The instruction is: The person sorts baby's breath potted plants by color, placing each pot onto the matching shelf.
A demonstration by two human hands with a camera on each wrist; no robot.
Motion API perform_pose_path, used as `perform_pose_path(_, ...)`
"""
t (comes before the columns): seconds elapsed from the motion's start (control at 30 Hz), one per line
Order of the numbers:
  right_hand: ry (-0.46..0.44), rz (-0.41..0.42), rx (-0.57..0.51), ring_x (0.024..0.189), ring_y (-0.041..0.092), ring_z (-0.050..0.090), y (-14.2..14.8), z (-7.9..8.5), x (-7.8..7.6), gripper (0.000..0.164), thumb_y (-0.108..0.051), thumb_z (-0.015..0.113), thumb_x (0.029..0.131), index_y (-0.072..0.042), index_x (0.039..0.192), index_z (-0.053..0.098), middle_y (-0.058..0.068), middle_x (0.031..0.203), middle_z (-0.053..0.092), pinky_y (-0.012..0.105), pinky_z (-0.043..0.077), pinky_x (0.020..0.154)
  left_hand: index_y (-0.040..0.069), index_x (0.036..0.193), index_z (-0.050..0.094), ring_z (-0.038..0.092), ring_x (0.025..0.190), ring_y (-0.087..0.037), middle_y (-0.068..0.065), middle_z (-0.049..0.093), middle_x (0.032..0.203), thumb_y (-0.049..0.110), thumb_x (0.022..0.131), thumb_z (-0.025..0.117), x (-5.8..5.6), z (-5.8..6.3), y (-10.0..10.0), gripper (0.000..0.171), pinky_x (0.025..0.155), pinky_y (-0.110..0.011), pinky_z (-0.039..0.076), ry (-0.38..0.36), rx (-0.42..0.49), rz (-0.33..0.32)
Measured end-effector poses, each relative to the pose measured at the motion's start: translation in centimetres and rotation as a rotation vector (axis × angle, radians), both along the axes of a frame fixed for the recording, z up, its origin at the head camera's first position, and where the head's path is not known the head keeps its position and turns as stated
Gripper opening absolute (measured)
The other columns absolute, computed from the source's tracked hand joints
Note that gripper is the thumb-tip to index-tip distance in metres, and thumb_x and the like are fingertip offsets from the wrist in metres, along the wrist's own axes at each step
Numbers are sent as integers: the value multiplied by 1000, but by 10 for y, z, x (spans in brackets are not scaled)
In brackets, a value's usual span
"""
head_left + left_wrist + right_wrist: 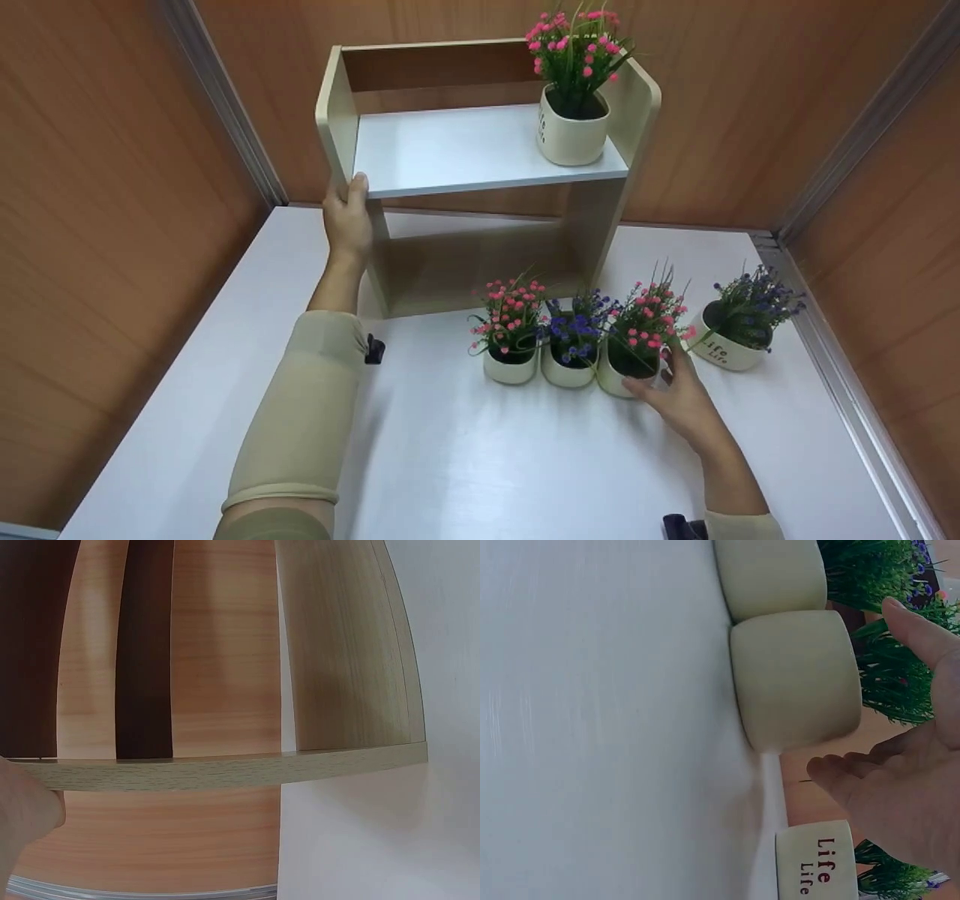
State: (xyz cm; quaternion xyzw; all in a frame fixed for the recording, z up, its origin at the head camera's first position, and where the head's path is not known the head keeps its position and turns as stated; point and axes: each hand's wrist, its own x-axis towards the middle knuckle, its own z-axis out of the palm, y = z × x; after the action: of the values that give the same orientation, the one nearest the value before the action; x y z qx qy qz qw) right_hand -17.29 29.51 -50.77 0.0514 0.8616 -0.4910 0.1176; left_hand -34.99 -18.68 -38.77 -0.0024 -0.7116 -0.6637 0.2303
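My left hand point(348, 221) grips the left side panel of a small two-tier shelf point(491, 184); the left wrist view shows the panel's edge point(187, 774) beside the hand. On the table, my right hand point(679, 394) spreads around the right side of a pink-flowered potted plant point(634, 367), thumb in front and fingers behind. In the right wrist view, a gap shows between the fingers point(840, 780) and the cream pot point(795, 682). Left of it, a purple-flowered potted plant point(570, 367) and another pink-flowered one point(511, 364) stand in a row.
A pink-flowered potted plant point(574, 135) stands at the right of the upper shelf board point(450, 146). Another purple-flowered pot point(727, 349), lettered "Life", sits on the white table point(480, 465) at the right. Wood-grain walls point(750, 112) enclose the table's back and sides.
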Motion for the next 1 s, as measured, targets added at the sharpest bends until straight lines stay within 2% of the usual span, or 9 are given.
perform_pose_path(0.13,27,6,18,166,55,10,-3,-6,-7,132,-47,83,95,-11,172,-18,29,181,-6,62,22,135,10,150,51,47,146,-16,-8,56,150,38,115,45,0,0,0,45,132,-37,31,-2,-9,10)
perform_pose_path(0.3,74,15,53,167,52,15,-6,-13,-13,127,-43,85,94,-1,172,-6,32,180,9,65,17,136,11,152,49,46,148,-17,-9,54,153,40,115,45,0,0,0,47,133,-37,31,-16,-10,15)
perform_pose_path(0.5,112,9,80,168,48,17,-7,-19,-18,121,-40,87,93,-1,173,5,29,179,18,63,13,137,12,157,46,43,155,-17,-8,52,159,40,115,45,0,0,0,50,135,-34,29,-14,-2,13)
perform_pose_path(0.67,111,2,65,166,48,21,-8,-18,-18,118,-37,88,92,0,172,10,30,176,26,63,15,137,11,160,44,40,159,-19,-8,51,162,38,114,44,-1,-2,0,53,135,-33,28,5,0,6)
perform_pose_path(1.0,74,7,83,166,49,23,-7,-18,-17,114,-41,85,94,2,171,13,31,176,27,65,16,136,11,161,44,42,159,-20,-9,52,161,37,114,45,-1,-1,0,54,134,-31,29,11,-2,9)
